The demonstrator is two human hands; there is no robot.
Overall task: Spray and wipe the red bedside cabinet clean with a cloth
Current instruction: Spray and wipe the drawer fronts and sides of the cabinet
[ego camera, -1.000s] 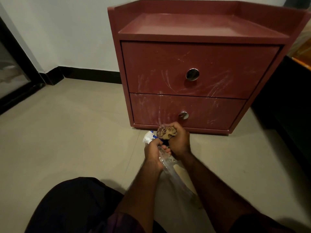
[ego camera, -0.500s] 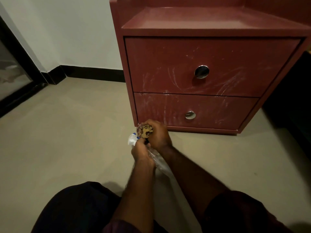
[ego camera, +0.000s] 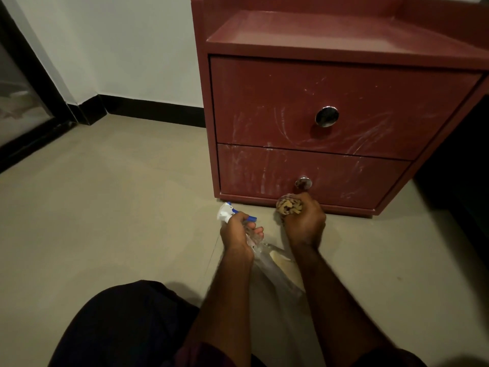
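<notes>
I see both hands low over the beige tiled floor [ego camera: 105,207], just short of the cabinet's bottom front edge. The left hand [ego camera: 236,232] is curled round the neck of a clear plastic spray bottle with a white and blue trigger head [ego camera: 225,211]. The head sticks out past the knuckles, near the cabinet's lower left front corner, and the bottle's body slants back between the two forearms. The right hand [ego camera: 305,223] is balled tight around a crumpled tan patterned cloth [ego camera: 289,205], which bulges out of the top of the fist. The hands are apart, with a strip of floor between them.

The red two-drawer bedside cabinet [ego camera: 264,102] stands on the floor directly beyond the hands. The cloth sits just below the round chrome knob of the lower drawer [ego camera: 303,183]; I cannot tell whether it touches the drawer front. Both drawer fronts carry whitish smears, and the upper drawer's chrome knob [ego camera: 327,116] is well above the hands.
</notes>
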